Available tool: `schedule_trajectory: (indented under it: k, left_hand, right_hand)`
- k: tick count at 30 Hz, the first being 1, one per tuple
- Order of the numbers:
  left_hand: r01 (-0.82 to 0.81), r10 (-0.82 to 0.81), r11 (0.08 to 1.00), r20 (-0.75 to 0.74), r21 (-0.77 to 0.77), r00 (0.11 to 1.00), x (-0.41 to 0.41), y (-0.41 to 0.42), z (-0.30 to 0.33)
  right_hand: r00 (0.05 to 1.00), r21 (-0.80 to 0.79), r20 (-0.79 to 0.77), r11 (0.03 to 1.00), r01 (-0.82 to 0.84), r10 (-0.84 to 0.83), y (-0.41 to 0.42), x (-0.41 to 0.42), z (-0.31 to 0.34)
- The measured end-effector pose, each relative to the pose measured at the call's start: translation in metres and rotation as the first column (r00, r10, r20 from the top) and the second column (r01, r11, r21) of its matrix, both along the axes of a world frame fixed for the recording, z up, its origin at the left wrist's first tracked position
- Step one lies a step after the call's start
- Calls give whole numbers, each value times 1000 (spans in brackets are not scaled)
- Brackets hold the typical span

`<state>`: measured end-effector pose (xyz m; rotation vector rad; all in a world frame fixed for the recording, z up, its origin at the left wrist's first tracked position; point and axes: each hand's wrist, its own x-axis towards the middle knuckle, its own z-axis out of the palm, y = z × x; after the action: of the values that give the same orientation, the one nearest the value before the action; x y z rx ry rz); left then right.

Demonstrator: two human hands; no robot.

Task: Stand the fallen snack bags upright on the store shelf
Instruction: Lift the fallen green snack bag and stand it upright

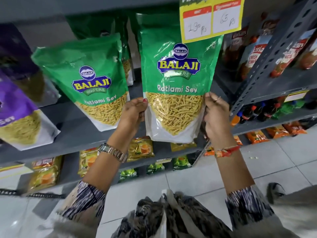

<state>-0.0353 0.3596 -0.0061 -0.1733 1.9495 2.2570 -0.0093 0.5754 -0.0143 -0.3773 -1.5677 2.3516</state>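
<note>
Head view, the only one supplied.

Item 1: green sev bag (175, 79), stand-up pouch, green upper half with printed logo, clear lower window showing thin yellow strands, white gusseted base. Location: held upright at the front edge of the grey shelf (72, 134), base level with or just past the shelf lip; whether it rests on the board cannot be told. A yellow price card (211, 19) hangs over its top right corner.

Item 2: left hand (133, 114), thumb laid on the bag's left edge at window height, remaining fingers curled behind the pouch. A metal watch (112, 152) sits on the wrist.

Item 3: right hand (215, 117), fingers pressed together along the bag's right edge, tips pinching the side seam; a red thread band (226, 151) is on the wrist.

Item 4: second green bag (85, 79), same product, to the left on the same shelf, leaning to the left. More green pouches stand behind. A purple bag (18, 114) lies tilted at far left.

Handling judgement: film looks glossy, likely slippery; contents loose and brittle, so light to moderate weight, with mass settled low. Upper half is soft and will buckle. Best hold is both side seams at the filled window, as now, seating the flat gusset squarely on the board.
</note>
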Motion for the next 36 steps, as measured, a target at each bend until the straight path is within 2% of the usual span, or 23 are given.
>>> schedule_trajectory:
  k: [3, 8, 11, 15, 19, 22, 26, 32, 34, 36]
  left_hand:
    - [-53, 52, 998, -44, -42, 998, -9, 3, 0]
    - [-93, 91, 996, -98, -11, 991, -35, 9, -6]
    - [-111, 112, 994, -72, 8, 991, -50, 9, -12]
    - [-70, 71, 997, -54, 21, 996, -56, 9, -28]
    - [-34, 38, 995, -47, 94, 998, -55, 14, -34]
    - [-2, 7, 996, -64, 89, 998, -51, 22, -34]
    - [30, -26, 997, -74, 65, 997, -48, 23, -35]
    - [-5, 6, 1000, -50, 27, 999, -45, 23, -32]
    - [-5, 3, 1000, -79, -20, 997, -41, 21, -30]
    - [-21, 6, 995, -155, -94, 988, -30, 17, -29]
  right_hand:
    - [998, 10, -42, 999, -44, 44, -7, -15, 2]
    - [994, 36, -61, 996, -83, 85, -13, -51, 2]
    - [992, 51, -43, 992, -115, 117, -15, -66, 3]
    - [992, 75, 32, 990, -124, 121, -14, -75, -7]
    - [991, 80, 42, 989, -127, 124, -10, -79, -10]
    - [988, 98, 74, 985, -139, 132, -9, -80, -13]
    - [994, 124, 60, 987, -98, 91, -6, -78, -19]
    - [996, 128, 53, 988, -84, 78, -10, -74, -17]
    - [998, 127, 58, 991, -42, 35, -15, -72, -17]
    - [996, 142, 45, 987, 74, -81, -22, -67, -19]
